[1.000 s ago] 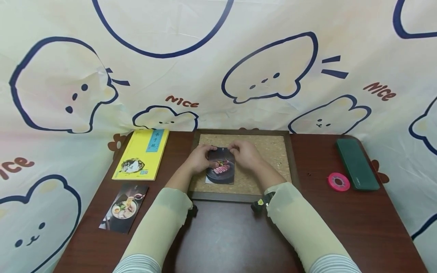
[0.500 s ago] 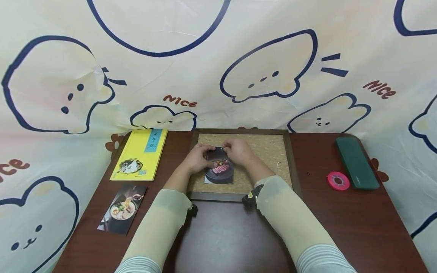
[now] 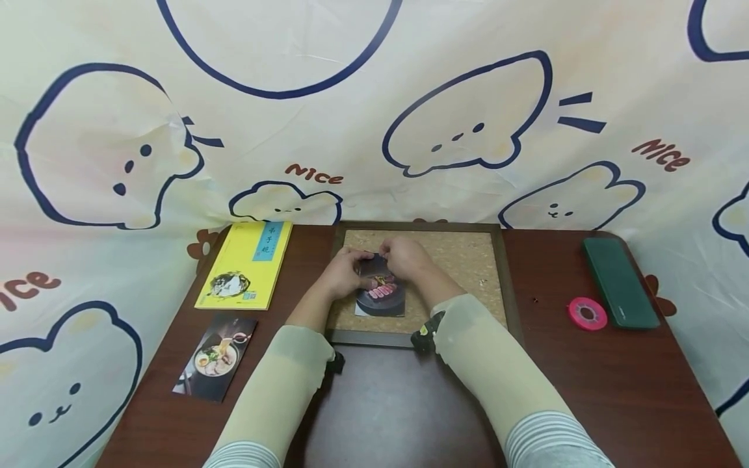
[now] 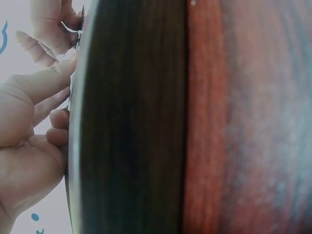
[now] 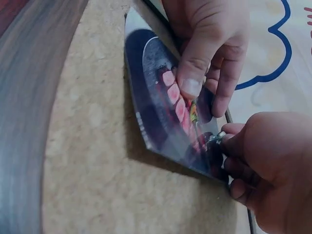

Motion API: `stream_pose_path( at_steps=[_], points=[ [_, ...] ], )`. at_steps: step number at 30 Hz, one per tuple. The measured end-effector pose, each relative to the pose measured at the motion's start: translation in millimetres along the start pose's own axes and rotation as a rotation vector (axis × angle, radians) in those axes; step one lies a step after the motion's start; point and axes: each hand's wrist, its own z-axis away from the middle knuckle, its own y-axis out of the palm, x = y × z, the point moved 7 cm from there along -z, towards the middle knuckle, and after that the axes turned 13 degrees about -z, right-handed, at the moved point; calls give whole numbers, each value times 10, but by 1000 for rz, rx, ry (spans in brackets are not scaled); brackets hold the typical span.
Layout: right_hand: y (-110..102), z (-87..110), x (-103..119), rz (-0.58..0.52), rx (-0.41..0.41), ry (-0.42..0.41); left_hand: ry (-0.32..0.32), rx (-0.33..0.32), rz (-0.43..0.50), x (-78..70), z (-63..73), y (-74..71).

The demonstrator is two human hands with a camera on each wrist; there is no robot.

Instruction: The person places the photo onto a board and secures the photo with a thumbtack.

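A dark photo card of sliced meat [image 3: 380, 304] lies against a brown-framed cork board [image 3: 462, 250]. My left hand [image 3: 344, 273] is at the card's left side, thumb pressing its face and the index finger reaching its top edge. At that top edge my right hand [image 3: 408, 258] pinches a small shiny push pin [image 5: 215, 138], seen in the right wrist view close over the card. There the card's near edge stands off the cork and casts a shadow. In the left wrist view, the board's edge hides the card.
On the left are a yellow book [image 3: 246, 266] and a second photo card, of a noodle bowl [image 3: 215, 357]. A round pink case [image 3: 587, 314] and a green box [image 3: 620, 283] stand at the right. Behind the table [image 3: 632, 390] hangs a printed cloth [image 3: 363, 143].
My right hand has moved left, from the card's top right corner to along its top edge. The left hand has kept its place on the card.
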Motion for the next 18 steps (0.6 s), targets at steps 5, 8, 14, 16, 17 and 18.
stream_pose_path(
  at_steps=[5, 8, 14, 16, 17, 18],
  points=[
    [-5, -9, 39, 41, 26, 16, 4, -4, -2, 1, 0, 14],
    [-9, -13, 38, 33, 23, 28, 3, -8, -9, 5, -7, 18],
    [-16, -44, -10, -9, -20, 45, 6, -17, -13, 5, -7, 2],
    [-28, -55, -27, -31, -39, 53, 6, -14, -11, 2, -5, 0],
    [-34, -58, -33, -44, -46, 59, 5, -12, -11, 2, -2, -1],
    [-38, -61, -42, -57, -52, 66, 5, -11, -13, 2, -2, -3]
  ],
)
